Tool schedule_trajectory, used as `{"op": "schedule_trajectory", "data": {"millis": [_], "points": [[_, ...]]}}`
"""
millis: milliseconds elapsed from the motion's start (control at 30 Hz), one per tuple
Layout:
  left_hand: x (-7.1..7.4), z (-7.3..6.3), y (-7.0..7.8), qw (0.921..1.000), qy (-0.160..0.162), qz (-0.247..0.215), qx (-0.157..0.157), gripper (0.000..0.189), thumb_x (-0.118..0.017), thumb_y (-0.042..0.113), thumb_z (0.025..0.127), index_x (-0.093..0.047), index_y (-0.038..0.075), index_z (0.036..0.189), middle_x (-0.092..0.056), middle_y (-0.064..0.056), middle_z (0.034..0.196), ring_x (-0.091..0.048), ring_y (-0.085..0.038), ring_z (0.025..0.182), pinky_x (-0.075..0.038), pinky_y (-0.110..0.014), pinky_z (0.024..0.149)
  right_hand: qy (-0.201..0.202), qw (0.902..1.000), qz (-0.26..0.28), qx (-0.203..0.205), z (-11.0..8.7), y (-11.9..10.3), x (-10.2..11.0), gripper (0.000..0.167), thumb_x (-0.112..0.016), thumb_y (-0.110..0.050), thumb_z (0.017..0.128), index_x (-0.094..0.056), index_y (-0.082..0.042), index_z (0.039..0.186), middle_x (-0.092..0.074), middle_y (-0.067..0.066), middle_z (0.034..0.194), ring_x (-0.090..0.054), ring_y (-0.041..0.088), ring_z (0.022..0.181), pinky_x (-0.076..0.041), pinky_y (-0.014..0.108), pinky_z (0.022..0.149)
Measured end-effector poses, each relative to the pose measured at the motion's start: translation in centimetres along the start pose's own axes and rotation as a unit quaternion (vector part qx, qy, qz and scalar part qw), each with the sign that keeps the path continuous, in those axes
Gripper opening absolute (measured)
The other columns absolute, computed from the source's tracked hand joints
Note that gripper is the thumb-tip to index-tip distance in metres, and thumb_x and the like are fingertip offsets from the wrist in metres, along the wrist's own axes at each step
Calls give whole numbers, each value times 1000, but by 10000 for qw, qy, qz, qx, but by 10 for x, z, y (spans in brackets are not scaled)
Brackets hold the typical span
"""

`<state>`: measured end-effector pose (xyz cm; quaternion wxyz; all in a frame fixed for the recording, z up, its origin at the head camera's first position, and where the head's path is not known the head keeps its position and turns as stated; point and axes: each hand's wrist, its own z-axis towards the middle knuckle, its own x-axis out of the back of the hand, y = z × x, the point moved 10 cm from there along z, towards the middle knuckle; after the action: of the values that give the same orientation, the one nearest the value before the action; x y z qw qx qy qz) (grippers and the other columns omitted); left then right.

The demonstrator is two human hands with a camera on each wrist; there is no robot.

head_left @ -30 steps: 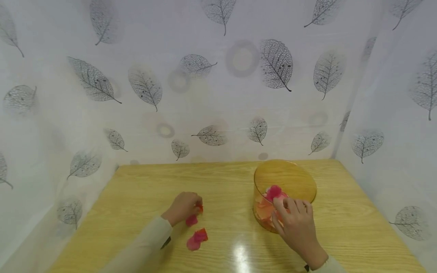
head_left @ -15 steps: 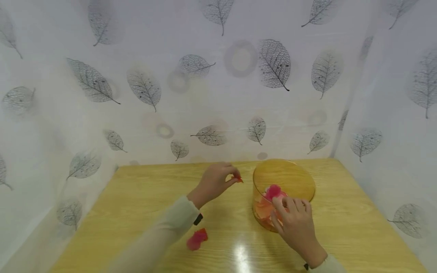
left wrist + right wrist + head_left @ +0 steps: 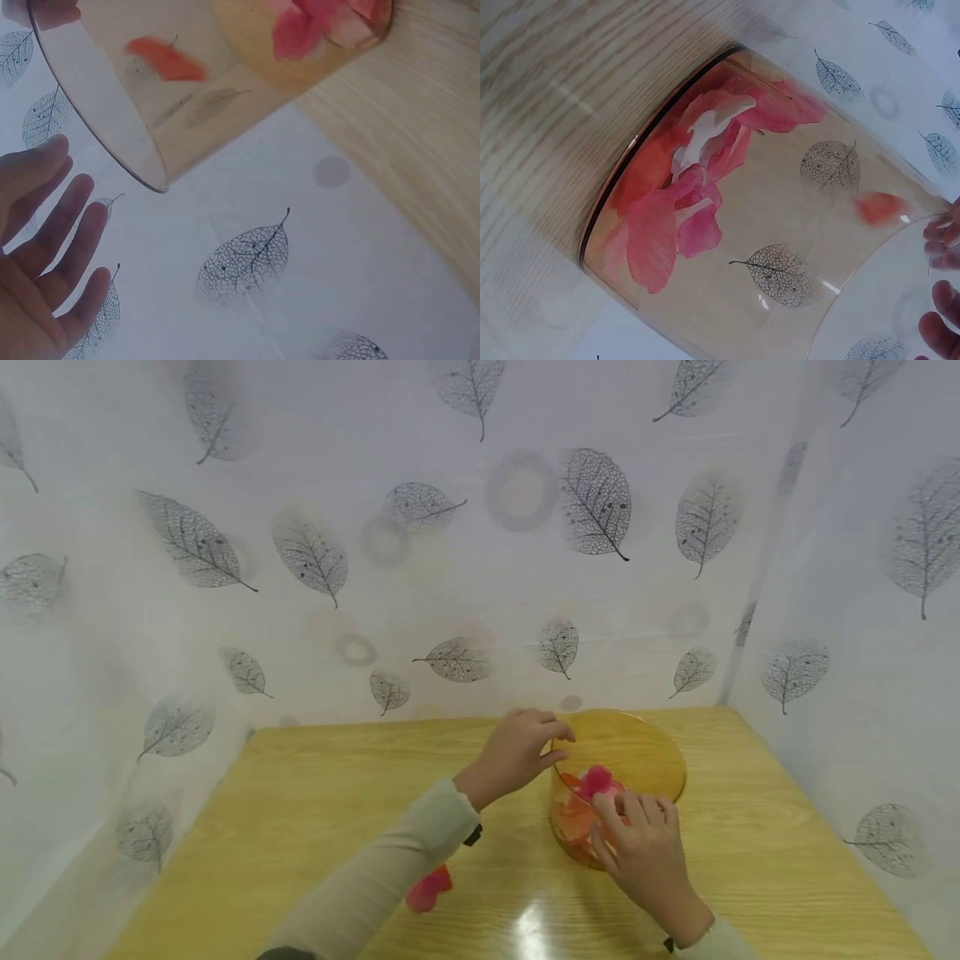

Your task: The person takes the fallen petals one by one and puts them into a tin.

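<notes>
An open-topped, clear amber-tinted container (image 3: 566,827) stands on the table, with pink, white and orange petals (image 3: 652,232) at its bottom. Inside, a blurred orange-red petal (image 3: 166,60) hangs in the air, apart from the others. My left hand (image 3: 517,752) is above the container's left rim, its fingers spread and slightly bent with nothing between them. At the near side of the container, my right hand (image 3: 645,852) holds the rim between thumb and fingers. A small group of pink and red petals (image 3: 429,890) lies on the table below my left forearm.
The wooden table (image 3: 330,793) has a far edge against a pale sheet (image 3: 465,585) printed with leaves. More of the sheet hangs along the left and right sides.
My left hand has picked an orange-red petal off the table, carried it right and up to the container, and let it go inside. My right hand has stayed at the rim.
</notes>
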<state>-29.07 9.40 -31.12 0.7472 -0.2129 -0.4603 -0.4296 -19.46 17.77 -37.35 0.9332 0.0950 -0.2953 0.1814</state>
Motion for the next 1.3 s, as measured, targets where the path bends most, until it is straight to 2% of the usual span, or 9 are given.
{"op": "schedule_trajectory", "data": {"millis": [167, 300, 433, 600, 733, 867, 933, 1067, 1300], "points": [[1, -13, -10, 9998, -13, -1, 202, 17, -70, 24, 85, -69, 18, 101, -69, 6, 99, -64, -10, 92, -49, -29, 90, -89, 10000, 34, -24, 0, 0, -3, 41, -28, -37, 97, -59, -10, 94, -49, 7, 76, -44, 24, 67, -35, 45, 70], [3, -35, -23, 9989, -84, 56, 455, 19, -69, 25, 85, -68, 18, 102, -68, 5, 100, -64, -11, 92, -51, -28, 85, -78, 9999, 87, -41, 0, -1, -3, 40, -28, -36, 97, -59, -11, 93, -48, 6, 75, -43, 24, 66, -35, 45, 70], [-2, -68, -45, 9964, -426, 125, 725, 18, -71, 25, 83, -68, 18, 100, -68, 4, 99, -64, -13, 92, -51, -30, 84, -6, 10000, 59, -34, 0, -2, -2, 40, -28, -36, 97, -59, -11, 93, -49, 6, 74, -44, 24, 66, -36, 46, 69], [-14, -118, -77, 9895, -951, 121, 1079, 18, -74, 20, 79, -68, 16, 96, -67, 2, 94, -64, -15, 88, -53, -32, 79, -29, 10000, 8, -34, 0, -1, -2, 40, -29, -36, 97, -59, -11, 94, -49, 7, 75, -45, 25, 67, -37, 46, 70], [-29, -157, -95, 9803, -1425, 63, 1365, 20, -76, 18, 77, -68, 14, 95, -67, -1, 92, -63, -17, 81, -53, -33, 74, -69, 9999, -58, -51, 0, 1, -1, 41, -28, -37, 97, -59, -11, 94, -49, 7, 75, -46, 25, 67, -37, 47, 70], [-46, -187, -106, 9683, -1886, 190, 1628, 24, -76, 18, 77, -68, 12, 98, -66, -3, 92, -63, -17, 79, -53, -32, 72, 8, 10000, -74, -36, 0, 2, 0, 40, -28, -36, 97, -59, -11, 93, -49, 7, 74, -45, 25, 67, -37, 46, 70], [-51, -198, -109, 9639, -2014, 313, 1714, 26, -77, 19, 75, -68, 12, 98, -65, -2, 91, -62, -17, 79, -53, -31, 72, 50, 10000, -51, -21, 1, 1, 1, 39, -29, -36, 97, -59, -11, 93, -49, 7, 74, -44, 25, 67, -36, 46, 69], [-55, -210, -112, 9605, -2040, 441, 1840, 29, -81, 22, 68, -68, 12, 92, -64, 0, 83, -60, -15, 72, -51, -29, 66, 32, 10000, -7, -25, 1, 0, 1, 39, -29, -35, 97, -59, -11, 93, -49, 6, 74, -44, 24, 67, -36, 46, 69], [-61, -216, -120, 9612, -1792, 487, 2042, 17, -80, 22, 70, -67, 14, 76, -61, 4, 71, -56, -9, 63, -46, -23, 58, 8, 10000, 67, -57, 1, -2, 0, 40, -28, -37, 97, -59, -11, 93, -49, 6, 74, -44, 24, 67, -36, 46, 69]]}}
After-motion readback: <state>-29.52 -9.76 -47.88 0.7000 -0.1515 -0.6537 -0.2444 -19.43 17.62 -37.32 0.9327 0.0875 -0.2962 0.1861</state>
